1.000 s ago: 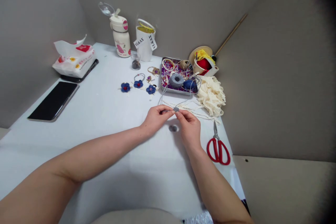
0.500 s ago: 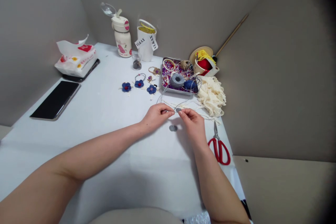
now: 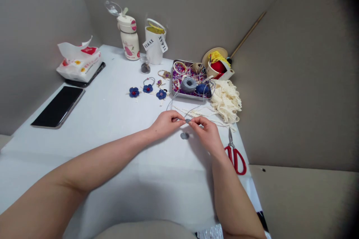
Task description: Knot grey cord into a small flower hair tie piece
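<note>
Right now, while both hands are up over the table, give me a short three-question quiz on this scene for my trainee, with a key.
1. Which thing is at the fingertips where the left hand and right hand meet?
a) a phone
b) a small grey piece
c) a pair of scissors
2. True or false: the roll of grey cord sits inside the metal tray.
3. How many blue flowers lie on the table?

Key: 1. b; 2. true; 3. three
</note>
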`<state>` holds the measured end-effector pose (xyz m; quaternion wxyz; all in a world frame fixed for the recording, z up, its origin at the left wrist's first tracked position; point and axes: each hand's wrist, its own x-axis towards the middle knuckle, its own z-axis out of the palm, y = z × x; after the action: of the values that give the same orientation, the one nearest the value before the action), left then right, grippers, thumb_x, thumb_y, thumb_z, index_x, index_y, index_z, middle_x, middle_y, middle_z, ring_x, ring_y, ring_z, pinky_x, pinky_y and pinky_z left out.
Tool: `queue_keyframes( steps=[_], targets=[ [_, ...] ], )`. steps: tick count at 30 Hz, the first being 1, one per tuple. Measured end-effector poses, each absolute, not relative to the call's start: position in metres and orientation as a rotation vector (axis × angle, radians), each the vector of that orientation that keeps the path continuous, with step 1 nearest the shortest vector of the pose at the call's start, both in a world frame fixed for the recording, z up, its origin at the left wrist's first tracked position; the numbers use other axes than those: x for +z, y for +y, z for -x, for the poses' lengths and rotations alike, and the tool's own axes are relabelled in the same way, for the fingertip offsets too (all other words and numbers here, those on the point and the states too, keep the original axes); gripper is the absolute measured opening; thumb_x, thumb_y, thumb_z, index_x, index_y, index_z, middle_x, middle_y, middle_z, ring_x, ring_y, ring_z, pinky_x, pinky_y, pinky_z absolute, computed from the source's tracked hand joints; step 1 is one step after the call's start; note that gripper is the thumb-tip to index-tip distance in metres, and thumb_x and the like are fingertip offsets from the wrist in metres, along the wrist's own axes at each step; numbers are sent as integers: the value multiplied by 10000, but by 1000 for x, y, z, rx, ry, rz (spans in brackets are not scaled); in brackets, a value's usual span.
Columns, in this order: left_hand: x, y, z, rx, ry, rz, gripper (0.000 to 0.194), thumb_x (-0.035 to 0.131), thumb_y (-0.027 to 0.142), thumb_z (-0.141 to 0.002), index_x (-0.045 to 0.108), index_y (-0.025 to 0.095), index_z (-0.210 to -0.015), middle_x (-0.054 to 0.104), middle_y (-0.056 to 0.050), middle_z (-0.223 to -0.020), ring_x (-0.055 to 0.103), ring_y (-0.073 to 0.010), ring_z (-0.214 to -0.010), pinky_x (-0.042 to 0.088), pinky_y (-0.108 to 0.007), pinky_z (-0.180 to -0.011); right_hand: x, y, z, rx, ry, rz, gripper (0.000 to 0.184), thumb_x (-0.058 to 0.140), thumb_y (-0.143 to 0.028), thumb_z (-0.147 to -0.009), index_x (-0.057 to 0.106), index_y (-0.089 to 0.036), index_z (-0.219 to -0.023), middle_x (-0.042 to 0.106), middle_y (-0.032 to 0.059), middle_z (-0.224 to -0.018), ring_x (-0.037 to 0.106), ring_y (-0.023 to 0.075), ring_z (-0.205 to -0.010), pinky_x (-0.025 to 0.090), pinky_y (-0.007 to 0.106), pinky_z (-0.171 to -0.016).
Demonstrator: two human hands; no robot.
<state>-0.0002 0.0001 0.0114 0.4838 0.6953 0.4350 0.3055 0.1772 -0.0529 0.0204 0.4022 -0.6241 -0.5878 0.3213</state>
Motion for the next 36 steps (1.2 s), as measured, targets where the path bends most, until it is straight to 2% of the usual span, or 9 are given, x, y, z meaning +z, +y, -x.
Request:
queue_keyframes(
  steps=[6, 12, 17, 22, 26, 31, 36],
  targets=[
    [12, -1, 0, 669, 1063, -1748, 164, 614, 278, -719, 735, 182, -776, 545, 8, -636, 440, -119, -600, 346, -250, -578, 22, -53, -181, 784, -1643, 1609, 199, 587, -385, -806, 669, -209, -765, 658, 28, -779, 557, 183, -739, 416, 318, -659],
    [13, -4, -3, 838, 1057, -1489, 193, 659, 344, -733, 708, 160, -763, 496, 28, -578, 422, -107, -571, 342, -252, -578, 21, -52, -174, 895, -1336, 1511, 184, 662, -347, -764, 703, -212, -882, 697, 35, -908, 605, 191, -855, 451, 344, -823],
    [12, -8, -8, 956, 1014, -1251, 223, 699, 358, -717, 701, 146, -785, 637, -24, -746, 514, -128, -683, 395, -268, -671, 13, -51, -160, 997, -1042, 1408, 172, 716, -335, -722, 716, -222, -851, 709, 27, -877, 627, 185, -837, 472, 353, -827],
    [16, -12, -10, 956, 1021, -1230, 202, 708, 344, -707, 698, 150, -759, 616, -8, -691, 486, -119, -645, 383, -263, -641, 8, -53, -152, 978, -967, 1360, 139, 738, -324, -712, 717, -238, -819, 702, 14, -841, 622, 178, -825, 472, 346, -821],
    [18, -14, -10, 948, 1040, -1269, 192, 704, 330, -711, 694, 142, -748, 593, -2, -659, 457, -109, -617, 365, -259, -620, 7, -53, -152, 940, -983, 1363, 151, 733, -347, -720, 704, -223, -801, 686, 10, -806, 604, 171, -785, 466, 329, -788],
    [10, -10, -9, 914, 1012, -1340, 231, 682, 363, -737, 704, 145, -811, 621, -17, -710, 497, -120, -642, 387, -262, -629, 13, -54, -157, 863, -1117, 1437, 209, 691, -398, -745, 677, -195, -795, 665, 20, -798, 587, 179, -777, 453, 330, -767],
    [7, -2, -3, 870, 1018, -1567, 203, 664, 348, -745, 710, 156, -797, 576, 0, -683, 472, -114, -629, 370, -252, -614, 21, -53, -166, 806, -1318, 1514, 166, 644, -351, -782, 658, -186, -765, 641, 8, -764, 565, 166, -758, 421, 306, -754]
  ],
)
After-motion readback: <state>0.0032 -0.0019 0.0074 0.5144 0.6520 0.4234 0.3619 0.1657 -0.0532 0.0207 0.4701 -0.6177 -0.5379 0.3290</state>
